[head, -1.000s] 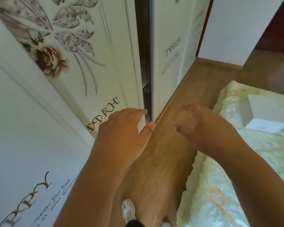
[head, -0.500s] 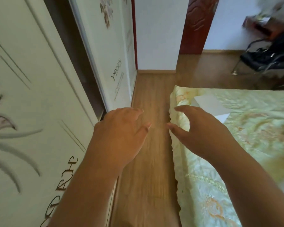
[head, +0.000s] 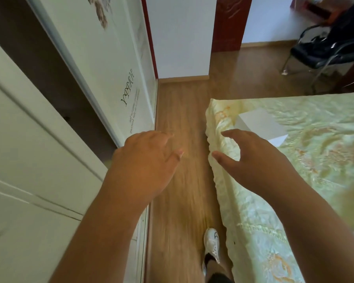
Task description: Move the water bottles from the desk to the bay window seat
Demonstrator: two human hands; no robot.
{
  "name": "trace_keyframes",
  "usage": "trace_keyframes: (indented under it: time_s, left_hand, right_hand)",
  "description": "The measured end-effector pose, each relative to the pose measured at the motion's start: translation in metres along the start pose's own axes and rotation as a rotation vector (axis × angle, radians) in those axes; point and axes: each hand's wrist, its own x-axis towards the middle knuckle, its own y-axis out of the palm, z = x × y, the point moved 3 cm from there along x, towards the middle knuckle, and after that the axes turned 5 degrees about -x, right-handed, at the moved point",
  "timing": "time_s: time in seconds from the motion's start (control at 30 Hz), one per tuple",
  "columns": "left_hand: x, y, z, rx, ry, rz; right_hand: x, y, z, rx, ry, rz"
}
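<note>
Both hands empty, held out in front at mid-frame. Left hand point(head: 149, 160): fingers loosely bent, palm down, holding nothing, above the wood floor point(head: 178, 119). Right hand point(head: 251, 158): thumb and fingers spread in a relaxed curve, gripping nothing, above the near edge of the bed point(head: 294, 180) at right of frame.

No water bottles in view anywhere. No desk, no bay window seat visible either. Cannot tell from this view how many bottles, if any, already sit on the seat.

Judgement: a transit moment. The person stands in the narrow aisle between the wardrobe doors point(head: 39, 160) on the left of frame and the bed on the right, one white shoe point(head: 212, 242) at lower centre, empty-handed. Probably walking to fetch a bottle; the pickup and carry of at least that one remain.

Writing: the wardrobe panel at upper centre-left carries a decorative script word point(head: 128, 86), seen tilted, appearing to read "HAPPY"; smaller lines beneath are too fine to read. A floral print sits higher on the same panel.

Other: a white box point(head: 260, 123) lies on the bedspread; a dark chair point(head: 323, 52) at upper right.
</note>
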Motion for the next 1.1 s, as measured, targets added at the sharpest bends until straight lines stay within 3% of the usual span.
trace_keyframes:
  time_s: [0.33, 0.47, 0.8, 1.1]
  left_hand:
    - [0.141, -0.022, -0.051, 0.034, -0.076, -0.096]
    - [0.182, -0.019, -0.066, 0.039, -0.101, -0.060]
    - [0.289, -0.016, -0.083, 0.005, -0.036, -0.066]
    - [0.419, -0.027, -0.057, 0.002, 0.039, -0.052]
  right_hand:
    - [0.165, -0.049, -0.029, 0.051, -0.101, -0.034]
    - [0.212, -0.065, -0.043, 0.031, -0.123, -0.042]
    - [0.305, -0.077, -0.071, 0.014, -0.048, -0.033]
    - [0.419, -0.072, -0.056, -0.073, 0.050, -0.049]
